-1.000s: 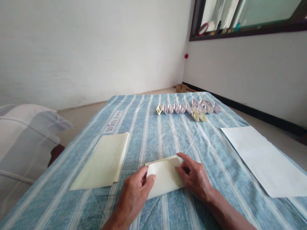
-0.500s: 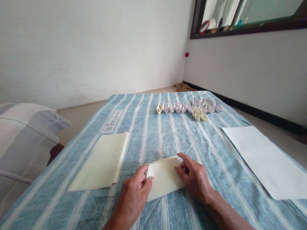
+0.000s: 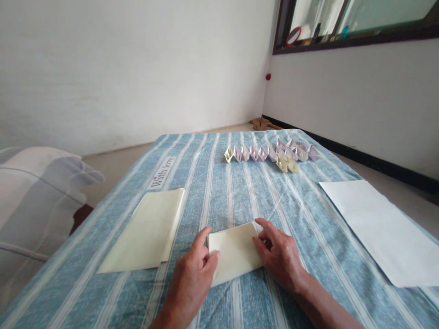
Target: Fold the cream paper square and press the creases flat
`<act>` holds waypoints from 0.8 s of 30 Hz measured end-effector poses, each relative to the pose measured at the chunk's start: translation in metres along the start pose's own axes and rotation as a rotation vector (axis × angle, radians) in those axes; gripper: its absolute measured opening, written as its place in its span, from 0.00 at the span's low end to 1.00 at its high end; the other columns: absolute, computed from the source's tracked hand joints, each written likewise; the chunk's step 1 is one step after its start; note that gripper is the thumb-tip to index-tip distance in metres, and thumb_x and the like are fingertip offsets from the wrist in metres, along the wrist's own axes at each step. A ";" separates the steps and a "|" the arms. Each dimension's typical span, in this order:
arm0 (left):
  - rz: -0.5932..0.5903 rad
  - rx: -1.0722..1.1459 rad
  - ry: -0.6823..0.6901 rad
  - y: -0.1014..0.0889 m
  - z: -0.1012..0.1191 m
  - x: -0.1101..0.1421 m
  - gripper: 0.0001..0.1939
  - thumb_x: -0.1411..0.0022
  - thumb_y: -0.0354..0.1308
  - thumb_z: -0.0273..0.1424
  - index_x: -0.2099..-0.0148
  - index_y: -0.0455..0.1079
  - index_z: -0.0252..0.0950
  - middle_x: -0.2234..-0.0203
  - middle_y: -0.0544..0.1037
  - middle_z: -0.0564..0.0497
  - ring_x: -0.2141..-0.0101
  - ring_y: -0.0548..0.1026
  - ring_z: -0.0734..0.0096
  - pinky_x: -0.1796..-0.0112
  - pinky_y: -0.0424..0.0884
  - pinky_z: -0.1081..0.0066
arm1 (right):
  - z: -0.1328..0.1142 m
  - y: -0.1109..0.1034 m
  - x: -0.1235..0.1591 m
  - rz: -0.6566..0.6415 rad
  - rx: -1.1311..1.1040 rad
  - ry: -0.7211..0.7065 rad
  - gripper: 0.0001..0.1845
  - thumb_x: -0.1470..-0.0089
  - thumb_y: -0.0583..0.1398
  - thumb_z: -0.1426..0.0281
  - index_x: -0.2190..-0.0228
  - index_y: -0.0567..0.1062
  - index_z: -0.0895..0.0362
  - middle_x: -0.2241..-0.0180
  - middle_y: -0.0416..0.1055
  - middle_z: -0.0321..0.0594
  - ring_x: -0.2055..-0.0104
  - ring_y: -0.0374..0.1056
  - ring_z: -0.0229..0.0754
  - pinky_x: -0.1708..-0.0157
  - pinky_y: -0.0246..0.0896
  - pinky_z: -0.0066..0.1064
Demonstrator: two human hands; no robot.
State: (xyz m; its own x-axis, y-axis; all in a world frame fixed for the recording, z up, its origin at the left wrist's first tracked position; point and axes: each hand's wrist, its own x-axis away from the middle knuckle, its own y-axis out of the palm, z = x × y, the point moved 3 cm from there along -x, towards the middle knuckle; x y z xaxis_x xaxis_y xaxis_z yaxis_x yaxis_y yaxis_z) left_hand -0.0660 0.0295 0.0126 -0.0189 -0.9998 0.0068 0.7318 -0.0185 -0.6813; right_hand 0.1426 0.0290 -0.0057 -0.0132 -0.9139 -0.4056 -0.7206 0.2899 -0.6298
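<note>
A pale yellow folded sheet of paper (image 3: pixel 236 253) lies in front of me on the striped cloth, its top edge slanting up to the right. My left hand (image 3: pixel 192 268) is at its left edge, thumb resting on the face and index finger at the upper left corner. At the right edge, my right hand (image 3: pixel 281 257) grips the paper between thumb and fingers, with its index finger by the upper right corner. What the lower fingers of both hands do is hidden.
Yellow paper sheets (image 3: pixel 146 230) lie to the left, white sheets (image 3: pixel 377 228) to the right. Several small folded paper boats (image 3: pixel 262 154) stand at the far side. A blue striped cloth (image 3: pixel 192 201) covers the table. Grey-white fabric (image 3: pixel 37 196) bulges beyond its left edge.
My left index finger has lifted and straightened at the upper left corner. The paper's top layer now covers the back layer that showed above it. My right hand has barely moved.
</note>
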 end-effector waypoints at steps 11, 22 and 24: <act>0.046 0.004 0.031 0.000 0.002 0.001 0.26 0.42 0.49 0.38 0.44 0.66 0.31 0.84 0.57 0.62 0.83 0.62 0.73 0.79 0.59 0.75 | -0.001 0.001 0.000 0.018 0.104 -0.033 0.15 0.44 0.54 0.72 0.55 0.72 0.56 0.74 0.77 0.37 0.74 0.72 0.42 0.71 0.66 0.32; 0.038 -0.014 0.021 -0.003 0.005 0.002 0.28 0.41 0.49 0.40 0.42 0.64 0.30 0.84 0.61 0.61 0.82 0.65 0.72 0.79 0.61 0.75 | 0.001 0.002 -0.002 0.004 0.078 -0.024 0.17 0.45 0.55 0.72 0.53 0.72 0.57 0.75 0.76 0.36 0.75 0.71 0.41 0.71 0.64 0.32; 0.034 -0.033 0.030 -0.003 0.004 0.001 0.28 0.41 0.49 0.39 0.42 0.63 0.30 0.84 0.63 0.60 0.81 0.66 0.72 0.78 0.62 0.75 | 0.002 0.002 -0.002 0.008 0.079 -0.018 0.17 0.45 0.55 0.72 0.54 0.72 0.57 0.75 0.76 0.35 0.76 0.71 0.41 0.72 0.64 0.31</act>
State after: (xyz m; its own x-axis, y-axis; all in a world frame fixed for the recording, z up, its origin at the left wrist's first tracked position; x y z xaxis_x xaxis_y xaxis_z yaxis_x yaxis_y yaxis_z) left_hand -0.0655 0.0282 0.0180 -0.0148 -0.9992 -0.0381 0.7098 0.0163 -0.7042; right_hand 0.1425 0.0315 -0.0074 -0.0056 -0.9064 -0.4224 -0.6632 0.3195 -0.6768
